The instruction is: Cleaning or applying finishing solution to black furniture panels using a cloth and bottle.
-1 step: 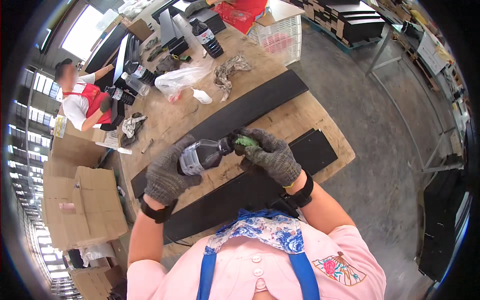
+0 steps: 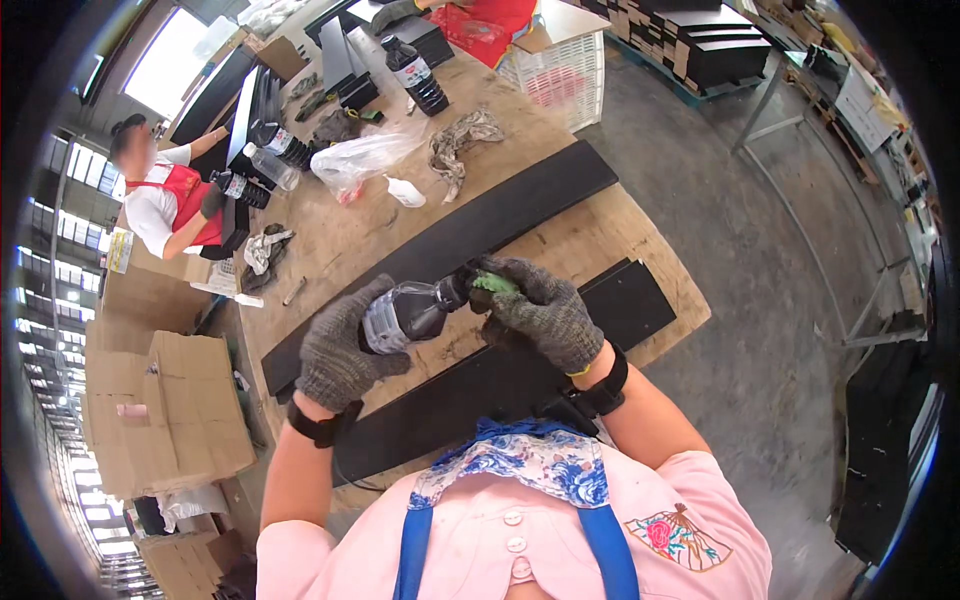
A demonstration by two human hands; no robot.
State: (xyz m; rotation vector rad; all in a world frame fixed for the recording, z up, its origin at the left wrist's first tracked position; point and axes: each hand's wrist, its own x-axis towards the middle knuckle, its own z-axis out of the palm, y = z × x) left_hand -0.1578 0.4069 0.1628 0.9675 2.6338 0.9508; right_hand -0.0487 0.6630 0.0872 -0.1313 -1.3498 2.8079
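Observation:
My left hand (image 2: 345, 343), in a grey knitted glove, is wrapped round a clear plastic bottle (image 2: 418, 310) with dark liquid in it. The bottle lies tilted, its neck toward my right hand (image 2: 545, 315), also gloved in grey. Those fingers are closed on a green and dark pad (image 2: 493, 284), which meets the bottle's mouth; whether it is sponge or cloth I cannot tell. Beneath the bottle, a long black board (image 2: 500, 225) crosses the table, and a second black board (image 2: 430, 405) lies nearer to me.
On the wooden table (image 2: 640, 235) are a crumpled rag (image 2: 465, 145), a plastic bag (image 2: 365, 160), a small white bottle (image 2: 405, 192) and a dark bottle (image 2: 415, 75). A co-worker (image 2: 175, 195) holding a bottle stands at left. Cardboard boxes (image 2: 175, 410) are stacked at lower left.
My left hand has shifted very slightly to the right with the bottle. The right hand and the pad look the same.

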